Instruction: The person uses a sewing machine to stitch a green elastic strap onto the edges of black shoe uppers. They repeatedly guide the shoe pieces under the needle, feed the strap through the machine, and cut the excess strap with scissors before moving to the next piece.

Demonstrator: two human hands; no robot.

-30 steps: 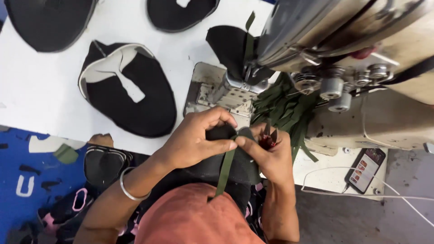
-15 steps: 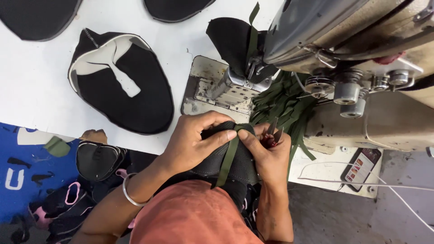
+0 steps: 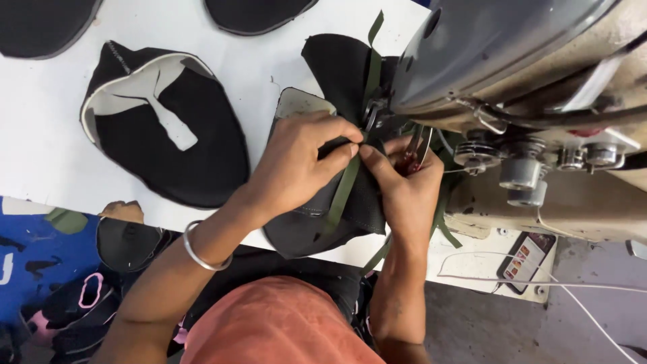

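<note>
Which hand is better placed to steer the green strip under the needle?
Probably left: the left hand pinches the green strip on the black piece, while the right hand also holds small snips.

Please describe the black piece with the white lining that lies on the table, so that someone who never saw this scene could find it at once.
Start at the sewing machine on the right and go left across the white table, past the left hand. There lies the black piece, flat and rounded. Unlike the plain black pieces above it, it has a white lining along its edge and a white tongue in its middle.
</note>
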